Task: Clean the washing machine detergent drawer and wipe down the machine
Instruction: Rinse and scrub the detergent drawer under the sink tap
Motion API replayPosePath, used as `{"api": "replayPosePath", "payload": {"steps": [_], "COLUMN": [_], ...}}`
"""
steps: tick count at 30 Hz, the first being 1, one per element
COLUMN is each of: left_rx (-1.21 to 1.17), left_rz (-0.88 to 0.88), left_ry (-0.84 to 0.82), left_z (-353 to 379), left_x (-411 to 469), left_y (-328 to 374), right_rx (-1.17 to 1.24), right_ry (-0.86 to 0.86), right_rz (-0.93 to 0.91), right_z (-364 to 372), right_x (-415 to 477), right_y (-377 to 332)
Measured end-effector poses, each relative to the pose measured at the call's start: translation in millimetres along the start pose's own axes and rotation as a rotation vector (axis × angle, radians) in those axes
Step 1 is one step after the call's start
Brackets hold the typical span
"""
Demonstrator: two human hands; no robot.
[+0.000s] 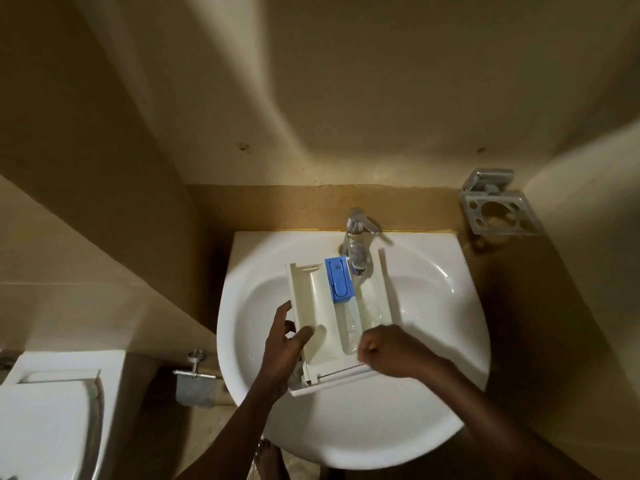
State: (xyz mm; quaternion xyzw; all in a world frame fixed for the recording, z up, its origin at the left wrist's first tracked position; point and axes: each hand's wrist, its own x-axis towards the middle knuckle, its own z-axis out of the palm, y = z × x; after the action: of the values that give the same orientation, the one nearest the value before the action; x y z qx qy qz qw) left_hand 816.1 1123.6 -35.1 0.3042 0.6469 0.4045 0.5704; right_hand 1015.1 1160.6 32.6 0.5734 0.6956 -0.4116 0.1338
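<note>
The left hand [282, 344] clamps the left wall of the detergent drawer [318, 306], thumb inside. The right hand [388, 351] is curled at its near right corner, its grip unclear. The drawer lies between them over the sink [450, 375], under the tap [356, 237]. It is light, stiff plastic, probably slippery when wet, and best held by its walls.

Over the white ceramic basin [346, 445] a person holds a white plastic detergent drawer [313, 306], its blue plastic insert [338, 284] at the far end. The left hand [282, 351] grips the drawer's left wall, thumb inside. The right hand [388, 351] is curled over the near right corner. Water runs from the chrome tap [356, 233] into the right compartment and pools there. A metal toothbrush holder [498, 213] hangs on the wall at right. A white toilet [45, 410] stands at left, with a metal paper holder [195, 382] between it and the basin.
</note>
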Motion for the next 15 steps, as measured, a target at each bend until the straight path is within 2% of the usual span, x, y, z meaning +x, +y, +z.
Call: {"api": "replayPosePath", "payload": {"steps": [2,5,8,11,13,15], "left_rx": [-0.021,-0.023,-0.051,-0.106,-0.103,-0.095], "left_rz": [-0.018,-0.021,-0.032,-0.056,-0.071,-0.082], "left_ry": [-0.014,0.000,-0.032,-0.053,-0.080,-0.084], "left_z": [0.0,-0.1,2.8,3.8,4.1,3.7], "left_x": [-1.1,-1.1,0.9,-2.4,-2.9,-4.2], "left_y": [0.4,-1.7,-4.0,-2.0,-0.2,-0.1], "right_rx": [-0.098,-0.246,-0.009,0.260,0.265,0.167], "right_ry": [-0.012,-0.055,-0.132,-0.039,0.043,0.003], "right_rz": [0.061,0.001,-0.187,-0.130,-0.108,-0.148], "right_z": [-5.4,12.1,22.3,18.9,16.2,8.8], "right_x": [1.4,-6.0,-11.9,-1.1,0.2,-1.4], "right_y": [10.5,-16.5,-62.0,-65.4,-58.1,-50.9]}}
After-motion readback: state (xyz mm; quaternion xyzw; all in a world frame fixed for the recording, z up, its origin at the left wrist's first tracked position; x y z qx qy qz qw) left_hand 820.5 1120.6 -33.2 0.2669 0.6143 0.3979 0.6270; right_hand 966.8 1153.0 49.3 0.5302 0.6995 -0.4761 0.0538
